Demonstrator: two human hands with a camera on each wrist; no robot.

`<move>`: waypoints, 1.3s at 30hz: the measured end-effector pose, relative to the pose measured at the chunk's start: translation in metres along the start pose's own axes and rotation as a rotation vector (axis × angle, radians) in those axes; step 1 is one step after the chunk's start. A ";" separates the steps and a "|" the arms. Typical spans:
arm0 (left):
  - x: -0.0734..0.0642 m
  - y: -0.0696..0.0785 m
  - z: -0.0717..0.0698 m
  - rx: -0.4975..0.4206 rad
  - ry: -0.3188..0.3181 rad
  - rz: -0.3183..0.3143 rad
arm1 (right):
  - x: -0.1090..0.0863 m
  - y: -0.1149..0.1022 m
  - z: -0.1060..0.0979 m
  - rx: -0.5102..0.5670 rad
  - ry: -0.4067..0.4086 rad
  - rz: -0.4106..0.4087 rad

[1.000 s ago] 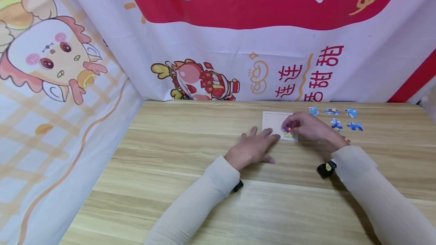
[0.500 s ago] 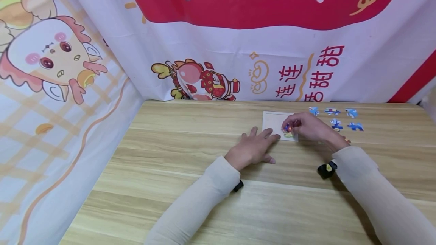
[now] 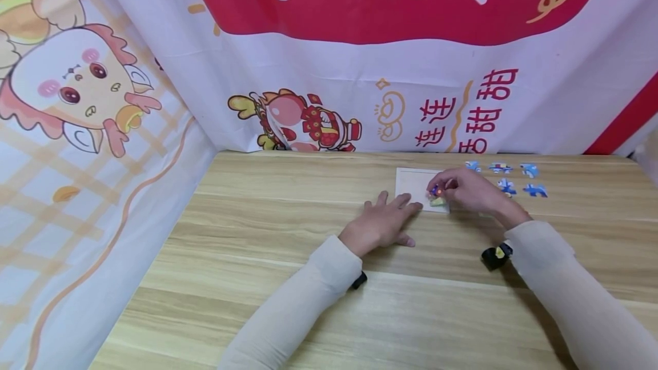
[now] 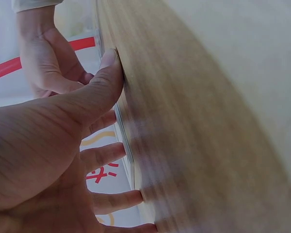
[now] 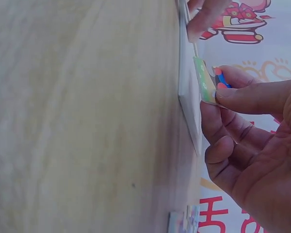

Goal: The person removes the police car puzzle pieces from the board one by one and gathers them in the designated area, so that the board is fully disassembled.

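Note:
A shallow white puzzle tray [image 3: 406,179] lies flat toward the back of the table. My left hand [image 3: 382,225] is spread, its fingertips resting at the tray's near-left edge and on the wood. In the right wrist view, my right hand [image 5: 254,121] pinches a puzzle piece [image 5: 204,83] with green, yellow and blue print between thumb and fingers. The piece stands tilted over the right part of the tray; whether its lower edge touches the tray I cannot tell. My right fingers partly cover the piece in the head view.
Several loose blue-printed puzzle pieces [image 3: 536,190] lie spread on the table right of the tray, some near my right forearm. A printed cloth backdrop [image 3: 308,73] hangs along the table's back edge, another cloth [image 3: 103,198] on the left.
My right hand has shifted very slightly to the right, and the puzzle piece between its fingers has tilted a little. The left hand and the tray have stayed in place.

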State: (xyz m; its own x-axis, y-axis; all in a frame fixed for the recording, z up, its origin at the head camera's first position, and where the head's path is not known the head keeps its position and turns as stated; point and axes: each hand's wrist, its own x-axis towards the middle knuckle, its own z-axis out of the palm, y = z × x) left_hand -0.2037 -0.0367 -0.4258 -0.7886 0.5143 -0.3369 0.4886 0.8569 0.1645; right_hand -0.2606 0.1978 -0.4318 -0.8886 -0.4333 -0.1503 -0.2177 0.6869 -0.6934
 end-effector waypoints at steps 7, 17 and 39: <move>0.001 0.000 -0.001 0.016 -0.001 0.002 | -0.006 0.003 -0.007 -0.033 0.038 -0.009; 0.000 0.001 -0.001 0.002 -0.013 -0.001 | -0.028 0.021 -0.025 -0.052 0.066 0.005; 0.000 0.002 0.000 0.010 -0.014 -0.004 | -0.088 0.085 -0.065 -0.141 0.105 0.121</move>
State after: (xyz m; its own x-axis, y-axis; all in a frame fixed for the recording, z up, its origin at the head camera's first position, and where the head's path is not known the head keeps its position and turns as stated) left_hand -0.2029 -0.0347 -0.4258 -0.7853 0.5106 -0.3501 0.4895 0.8583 0.1538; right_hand -0.2270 0.3325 -0.4319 -0.9472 -0.2847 -0.1472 -0.1547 0.8083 -0.5680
